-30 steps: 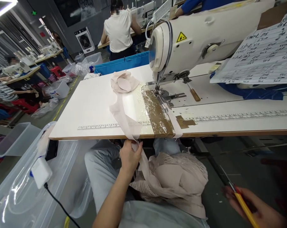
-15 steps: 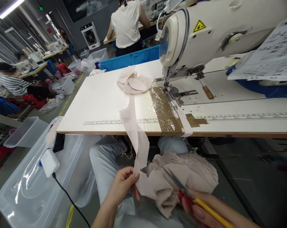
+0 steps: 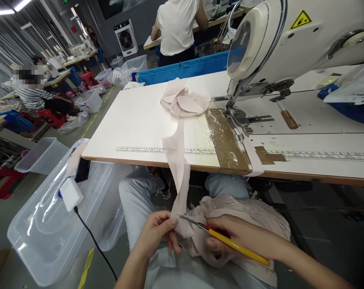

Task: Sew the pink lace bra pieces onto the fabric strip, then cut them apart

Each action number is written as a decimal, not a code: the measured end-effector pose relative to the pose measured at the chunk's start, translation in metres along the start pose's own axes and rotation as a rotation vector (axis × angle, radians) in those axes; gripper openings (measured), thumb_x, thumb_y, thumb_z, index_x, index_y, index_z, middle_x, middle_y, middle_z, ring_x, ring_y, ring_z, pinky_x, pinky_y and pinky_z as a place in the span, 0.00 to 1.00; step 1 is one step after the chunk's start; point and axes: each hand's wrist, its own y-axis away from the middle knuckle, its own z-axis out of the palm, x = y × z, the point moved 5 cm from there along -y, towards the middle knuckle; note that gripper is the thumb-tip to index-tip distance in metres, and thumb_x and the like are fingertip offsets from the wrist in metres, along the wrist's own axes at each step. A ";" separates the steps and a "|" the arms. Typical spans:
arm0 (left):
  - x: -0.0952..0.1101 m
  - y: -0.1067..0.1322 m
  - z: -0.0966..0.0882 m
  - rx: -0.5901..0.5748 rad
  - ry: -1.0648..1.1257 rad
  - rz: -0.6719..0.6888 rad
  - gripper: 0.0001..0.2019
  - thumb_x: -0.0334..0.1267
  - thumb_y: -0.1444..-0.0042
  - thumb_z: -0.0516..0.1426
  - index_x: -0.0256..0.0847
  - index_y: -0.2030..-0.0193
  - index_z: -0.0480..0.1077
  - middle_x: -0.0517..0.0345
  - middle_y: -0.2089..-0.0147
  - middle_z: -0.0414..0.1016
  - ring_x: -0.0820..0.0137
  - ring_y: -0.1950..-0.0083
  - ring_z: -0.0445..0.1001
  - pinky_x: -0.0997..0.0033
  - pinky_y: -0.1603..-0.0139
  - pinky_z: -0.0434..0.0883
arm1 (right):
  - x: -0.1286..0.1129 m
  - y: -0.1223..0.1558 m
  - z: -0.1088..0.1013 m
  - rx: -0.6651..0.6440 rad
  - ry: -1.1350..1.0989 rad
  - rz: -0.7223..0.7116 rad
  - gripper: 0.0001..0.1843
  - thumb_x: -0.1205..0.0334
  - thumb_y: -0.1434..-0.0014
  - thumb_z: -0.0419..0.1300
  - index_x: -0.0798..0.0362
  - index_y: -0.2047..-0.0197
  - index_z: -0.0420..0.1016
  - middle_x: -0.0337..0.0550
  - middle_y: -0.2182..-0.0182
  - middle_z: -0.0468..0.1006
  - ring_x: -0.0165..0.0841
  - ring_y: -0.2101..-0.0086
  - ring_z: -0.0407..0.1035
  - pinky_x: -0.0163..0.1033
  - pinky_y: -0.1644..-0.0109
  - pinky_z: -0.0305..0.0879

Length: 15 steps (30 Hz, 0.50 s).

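My left hand [image 3: 160,229] pinches a pale pink fabric strip [image 3: 181,176] between thumb and fingers. The strip runs down over the table edge from a bunched pale pink piece [image 3: 186,102] on the tabletop. In my right hand [image 3: 227,235] is a pair of scissors [image 3: 236,247] with yellow and red handles. Their slim blades point left and lie at the strip beside my left thumb. Whether they have cut into it I cannot tell. More gathered pink fabric [image 3: 260,218] rests across my lap, partly under my right hand.
A sewing machine [image 3: 260,48] stands on the white table [image 3: 124,116], with a brown-handled tool [image 3: 289,119] beside it. A clear plastic bin [image 3: 40,228] at the left carries a white charger [image 3: 71,194] and a phone [image 3: 82,169]. Other people sit at machines beyond.
My right hand has moved left with the scissors, bringing their blades to the strip by my left thumb. The left hand keeps its pinch. The view has shifted slightly left.
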 end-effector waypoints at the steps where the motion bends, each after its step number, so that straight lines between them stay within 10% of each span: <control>1: 0.000 0.000 -0.001 0.010 0.010 -0.001 0.24 0.58 0.53 0.65 0.35 0.70 0.68 0.58 0.83 0.73 0.70 0.84 0.74 0.80 0.87 0.61 | -0.002 -0.002 0.001 -0.036 0.007 -0.013 0.19 0.48 0.40 0.55 0.50 0.76 0.61 0.34 0.79 0.64 0.30 0.77 0.61 0.33 0.75 0.53; 15: -0.004 -0.001 -0.009 0.049 0.027 0.016 0.23 0.56 0.53 0.66 0.33 0.69 0.71 0.51 0.78 0.77 0.64 0.77 0.79 0.79 0.83 0.66 | -0.003 -0.012 0.006 0.015 0.219 0.081 0.24 0.45 0.42 0.58 0.49 0.77 0.53 0.36 0.80 0.64 0.31 0.79 0.55 0.37 0.75 0.44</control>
